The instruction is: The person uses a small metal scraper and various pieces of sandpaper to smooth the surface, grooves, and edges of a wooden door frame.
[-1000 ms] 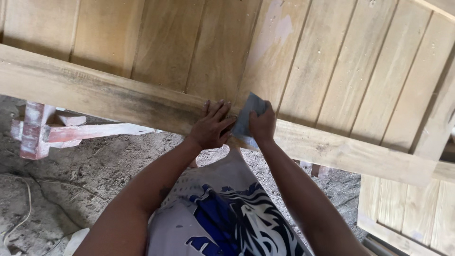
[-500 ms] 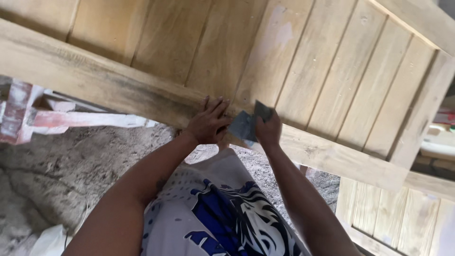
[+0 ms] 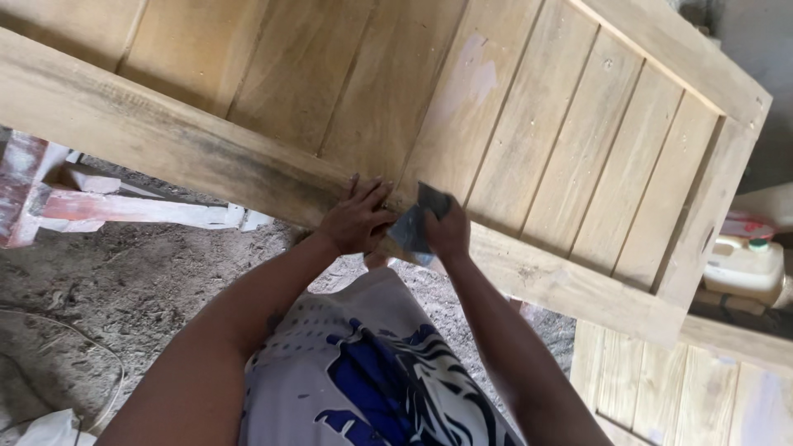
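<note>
Grey sandpaper sheet (image 3: 410, 223) pinched in right hand (image 3: 447, 230), best kept flat on frame rail (image 3: 165, 136); left hand (image 3: 356, 219), open-palmed alongside, steadies.

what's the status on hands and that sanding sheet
Left hand flat on the door frame rail, holding nothing. Right hand gripping the grey sandpaper, pressed on the rail. Nothing in the way.

The scene is being viewed by one head-worn camera, looking steeply down and forward, close over the near frame rail of a wooden door panel (image 3: 529, 140). The dirt floor (image 3: 124, 297) is being taken in at near left.
</note>
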